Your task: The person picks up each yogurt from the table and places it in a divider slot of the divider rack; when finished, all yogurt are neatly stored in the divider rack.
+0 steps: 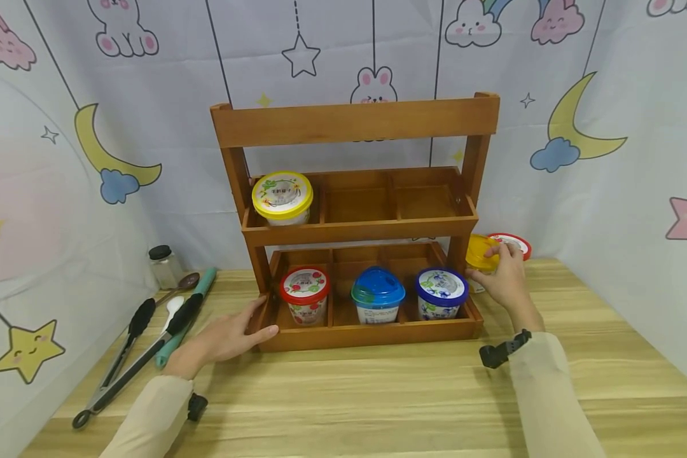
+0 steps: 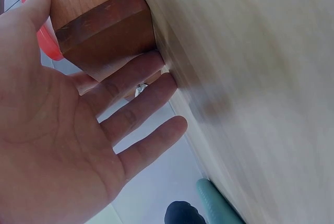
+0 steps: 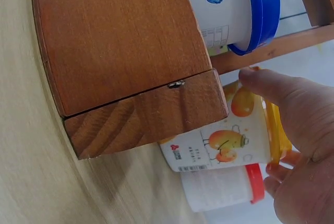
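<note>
Yellow plastic caps the mango cup (image 3: 224,143) held in the right hand (image 1: 505,280), its thumb and fingers spread around the lid, just outside the right end of the wooden rack (image 1: 372,335). Its side shows mango drawings, a small red logo, a barcode and print too small to read; the rack's end covers part of its wall. Right behind that grip, a red-lidded cup (image 1: 520,244) is mostly hidden in the head view.

Left of the grip sit the blueberry cup (image 1: 443,287), its lid bearing characters too small to read, then a blue-domed cup (image 1: 378,294) and a cherry-printed cup (image 1: 306,289). Farther left, on the upper tier, a yellow-rimmed cup (image 1: 283,197) carries Chinese characters, not surely legible.

The left hand (image 1: 224,336) touches the rack's left corner, fingers extended and loose.
</note>
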